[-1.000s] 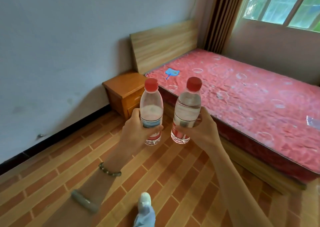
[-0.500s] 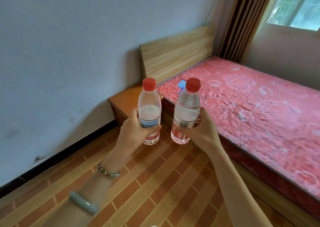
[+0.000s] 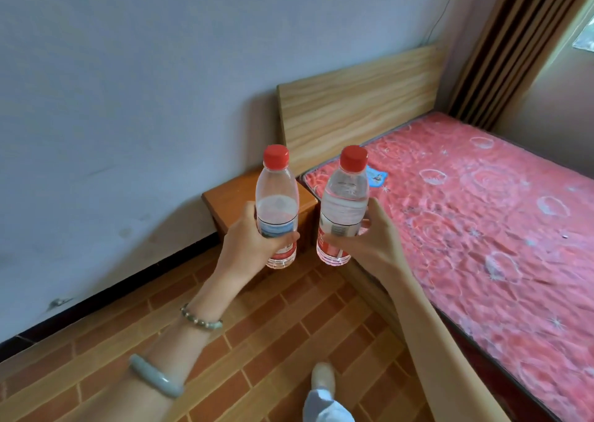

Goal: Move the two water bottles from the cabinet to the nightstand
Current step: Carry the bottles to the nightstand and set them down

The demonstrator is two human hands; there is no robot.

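I hold two clear water bottles with red caps upright in front of me. My left hand (image 3: 247,244) grips the left bottle (image 3: 276,196) around its label. My right hand (image 3: 369,241) grips the right bottle (image 3: 345,193) the same way. Both bottles hang in the air just in front of the small orange-brown wooden nightstand (image 3: 229,196), which stands against the wall beside the bed's head. The bottles cover part of the nightstand's top.
A bed with a red patterned mattress (image 3: 482,212) and a light wooden headboard (image 3: 356,103) fills the right side. A small blue item (image 3: 376,176) lies near the headboard. Brick-patterned floor (image 3: 273,331) lies below; my foot (image 3: 323,376) shows at the bottom.
I have walked closer to the nightstand; it and the bed now look larger and nearer. Both bottles stay gripped in my hands in the same pose.
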